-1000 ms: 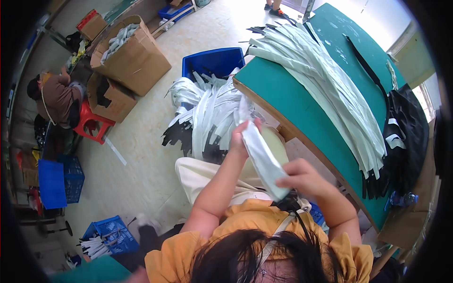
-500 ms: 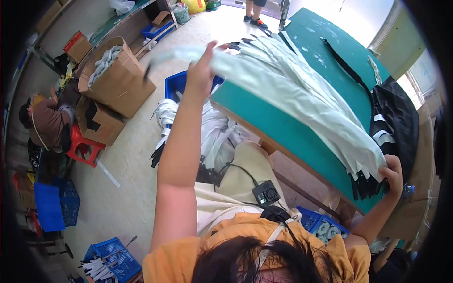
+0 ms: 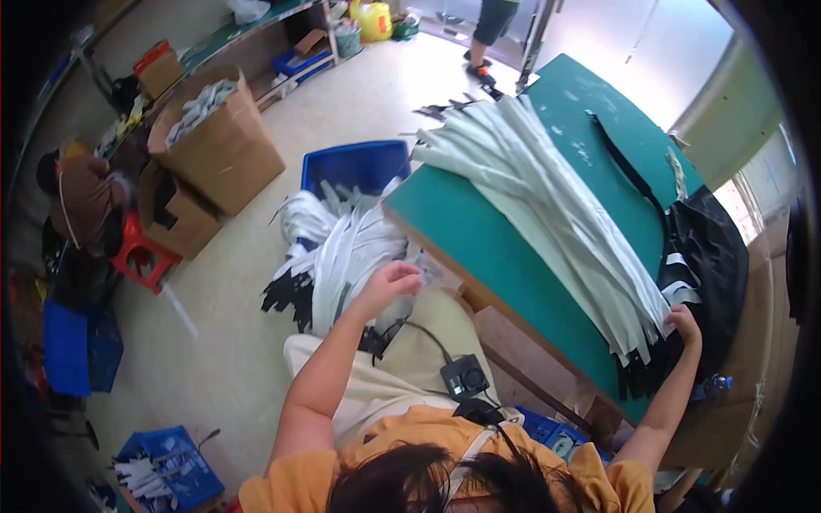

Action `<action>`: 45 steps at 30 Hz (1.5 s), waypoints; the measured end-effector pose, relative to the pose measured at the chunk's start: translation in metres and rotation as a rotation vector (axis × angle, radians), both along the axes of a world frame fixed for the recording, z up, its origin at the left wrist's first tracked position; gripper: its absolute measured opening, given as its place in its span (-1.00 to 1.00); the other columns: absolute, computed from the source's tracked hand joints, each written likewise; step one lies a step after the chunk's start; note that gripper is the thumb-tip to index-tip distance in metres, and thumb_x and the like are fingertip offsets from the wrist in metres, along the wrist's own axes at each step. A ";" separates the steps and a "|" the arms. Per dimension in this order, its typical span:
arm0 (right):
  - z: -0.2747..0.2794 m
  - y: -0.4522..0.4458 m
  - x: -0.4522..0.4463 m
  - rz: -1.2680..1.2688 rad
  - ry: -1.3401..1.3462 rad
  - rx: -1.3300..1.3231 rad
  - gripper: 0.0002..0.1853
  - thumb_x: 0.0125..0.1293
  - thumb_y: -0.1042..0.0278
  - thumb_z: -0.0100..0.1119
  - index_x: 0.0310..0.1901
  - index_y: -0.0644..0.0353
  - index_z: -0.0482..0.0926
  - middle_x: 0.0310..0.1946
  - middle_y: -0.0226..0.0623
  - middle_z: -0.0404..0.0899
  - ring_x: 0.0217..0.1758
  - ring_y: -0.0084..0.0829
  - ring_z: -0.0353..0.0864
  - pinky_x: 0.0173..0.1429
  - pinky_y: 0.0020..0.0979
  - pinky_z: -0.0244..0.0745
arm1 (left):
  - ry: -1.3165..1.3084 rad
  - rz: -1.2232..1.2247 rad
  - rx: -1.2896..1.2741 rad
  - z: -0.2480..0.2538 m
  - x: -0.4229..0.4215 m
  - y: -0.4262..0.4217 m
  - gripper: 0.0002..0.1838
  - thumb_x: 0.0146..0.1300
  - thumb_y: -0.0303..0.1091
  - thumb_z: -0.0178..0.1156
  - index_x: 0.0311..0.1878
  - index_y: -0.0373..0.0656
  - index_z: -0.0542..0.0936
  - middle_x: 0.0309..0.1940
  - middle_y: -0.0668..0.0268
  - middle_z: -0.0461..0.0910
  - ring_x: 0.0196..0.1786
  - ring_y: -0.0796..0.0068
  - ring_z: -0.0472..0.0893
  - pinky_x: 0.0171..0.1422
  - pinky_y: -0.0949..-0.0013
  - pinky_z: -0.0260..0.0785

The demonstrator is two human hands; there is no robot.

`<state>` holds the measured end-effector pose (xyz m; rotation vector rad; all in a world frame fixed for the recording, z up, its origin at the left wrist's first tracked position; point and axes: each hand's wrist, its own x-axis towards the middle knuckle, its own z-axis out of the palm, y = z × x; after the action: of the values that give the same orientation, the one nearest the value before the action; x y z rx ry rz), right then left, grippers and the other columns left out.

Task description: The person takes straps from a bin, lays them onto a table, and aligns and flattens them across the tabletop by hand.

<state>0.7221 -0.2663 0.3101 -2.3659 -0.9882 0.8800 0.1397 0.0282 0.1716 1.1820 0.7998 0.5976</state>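
White fabric strips (image 3: 556,197) lie in a long, layered pile on the right, and my right hand (image 3: 684,323) is at their near end, fingertips against the edge; I cannot tell whether I am pinching a strip or only touching it. My left hand (image 3: 391,286) holds nothing, its fingers loosely curled and a little apart, near a heap of pale strips (image 3: 351,256) with some black ends. Under the pile is the green table (image 3: 462,205); to the right of it sits black cloth (image 3: 714,231), and a dark strap (image 3: 620,158) lies toward the far side. A small black device (image 3: 464,374) is at my lap. Beyond the heap stands a blue bin (image 3: 355,160). Farther left are a tall cardboard box (image 3: 235,158), a red stool (image 3: 141,256) and a seated person in brown (image 3: 85,197); at the far end, someone's legs (image 3: 493,38) show.
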 end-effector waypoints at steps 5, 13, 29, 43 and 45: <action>-0.009 0.014 -0.047 -0.135 -0.972 -0.123 -0.66 -0.09 0.32 0.27 -0.29 0.32 0.45 -0.23 -0.17 0.45 -0.16 -0.32 0.45 -0.06 -0.36 0.34 | 0.868 0.495 0.136 -0.114 -0.099 -0.029 -0.59 -0.02 -0.24 0.28 -0.14 -0.26 0.45 -0.27 0.12 0.53 -0.18 0.17 0.53 -0.07 0.28 0.38; -0.051 0.138 -0.342 0.621 -0.066 0.677 -0.87 -0.02 0.58 0.11 -0.36 0.27 0.51 -0.44 -0.23 0.54 -0.36 -0.40 0.54 -0.23 -0.45 0.42 | 1.092 0.491 0.528 -0.151 -0.086 -0.037 -0.37 -0.08 -0.12 0.31 0.03 -0.23 0.33 -0.06 0.04 0.38 0.02 0.05 0.39 0.09 0.16 0.26; -0.197 0.191 -0.440 0.423 0.742 0.144 -0.95 0.15 0.46 0.08 -0.40 0.23 0.46 -0.66 -0.49 0.40 -0.69 -0.71 0.32 -0.65 -0.63 0.18 | 1.280 0.260 0.289 -0.166 -0.065 0.069 -0.45 0.06 -0.02 0.16 0.07 -0.13 0.38 -0.02 0.13 0.45 0.08 0.12 0.40 0.10 0.12 0.26; -0.206 0.194 -0.439 0.429 0.758 0.226 -0.94 0.16 0.46 0.09 -0.39 0.23 0.45 -0.64 -0.51 0.39 -0.63 -0.71 0.34 -0.62 -0.66 0.20 | 0.813 -0.182 0.015 -0.160 -0.122 0.074 -0.62 -0.13 -0.15 0.30 -0.29 -0.24 0.59 -0.44 0.15 0.57 -0.40 0.34 0.55 -0.28 0.31 0.37; -0.202 0.194 -0.439 0.426 0.743 0.207 -0.94 0.16 0.46 0.09 -0.39 0.23 0.45 -0.63 -0.50 0.39 -0.62 -0.71 0.35 -0.60 -0.66 0.21 | 0.877 -0.234 0.213 -0.173 -0.113 0.056 -0.64 -0.17 -0.14 0.33 -0.37 -0.21 0.58 -0.48 0.22 0.55 -0.41 0.42 0.51 -0.29 0.35 0.36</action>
<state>0.2832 -0.0726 0.1077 -1.4631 -1.1781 1.5654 0.0270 0.0846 -0.0017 1.7343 1.3205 -0.0696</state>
